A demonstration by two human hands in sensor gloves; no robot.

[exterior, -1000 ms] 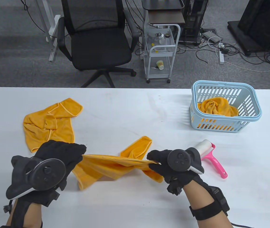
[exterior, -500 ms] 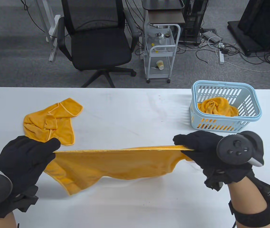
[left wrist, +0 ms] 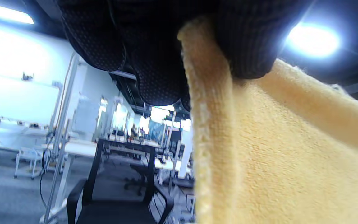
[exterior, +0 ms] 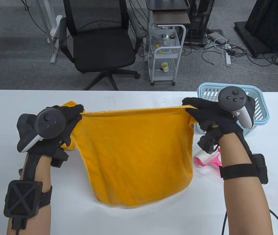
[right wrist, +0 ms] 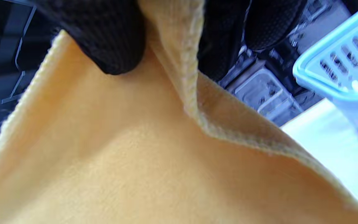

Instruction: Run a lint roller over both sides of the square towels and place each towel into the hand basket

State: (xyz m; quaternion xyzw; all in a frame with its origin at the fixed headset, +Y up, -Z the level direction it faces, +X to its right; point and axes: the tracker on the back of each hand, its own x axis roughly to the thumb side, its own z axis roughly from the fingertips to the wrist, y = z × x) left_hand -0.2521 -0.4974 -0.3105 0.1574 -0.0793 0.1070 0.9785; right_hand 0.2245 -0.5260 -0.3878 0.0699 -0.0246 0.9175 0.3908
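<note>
Got both hands up. My left hand (exterior: 55,124) and right hand (exterior: 212,117) each pinch a top corner of the towel (exterior: 136,156), which hangs flat between them.

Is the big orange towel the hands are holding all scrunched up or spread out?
Spread out. The left hand and right hand pinch the orange cloth towel's top corners, so it hangs open, flat.

Black-gloved left hand (left wrist: 166,40) pinches the hemmed corner of a yellow terry-cloth towel (left wrist: 278,149), which hangs below it. A black mesh office chair (left wrist: 120,193) stands behind.
</note>
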